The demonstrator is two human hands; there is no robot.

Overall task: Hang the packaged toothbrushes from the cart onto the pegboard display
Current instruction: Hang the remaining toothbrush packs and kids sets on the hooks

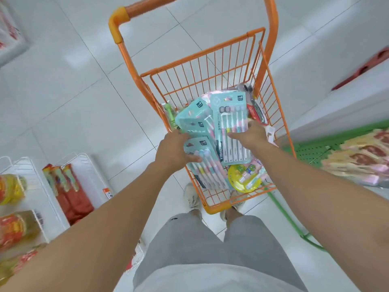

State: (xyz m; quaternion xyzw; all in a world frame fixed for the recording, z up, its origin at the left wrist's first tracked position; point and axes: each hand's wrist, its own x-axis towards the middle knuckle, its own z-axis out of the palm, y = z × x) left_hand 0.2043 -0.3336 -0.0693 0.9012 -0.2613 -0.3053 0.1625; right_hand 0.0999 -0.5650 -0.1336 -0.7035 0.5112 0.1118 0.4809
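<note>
Several teal toothbrush packs (231,123) heaped in orange cart (210,66). Left hand (174,150) pinching lower pack (202,163), right hand (250,135) clasping upper pack's edge. Probably light, stiff card, slick blister; best gripped by card edges, hang-hole free.

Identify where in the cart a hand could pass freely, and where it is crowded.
Free: the far end of the orange cart, between its back wire wall and the teal toothbrush packs. Crowded: the near half, where both hands and piled packs fill it.
</note>
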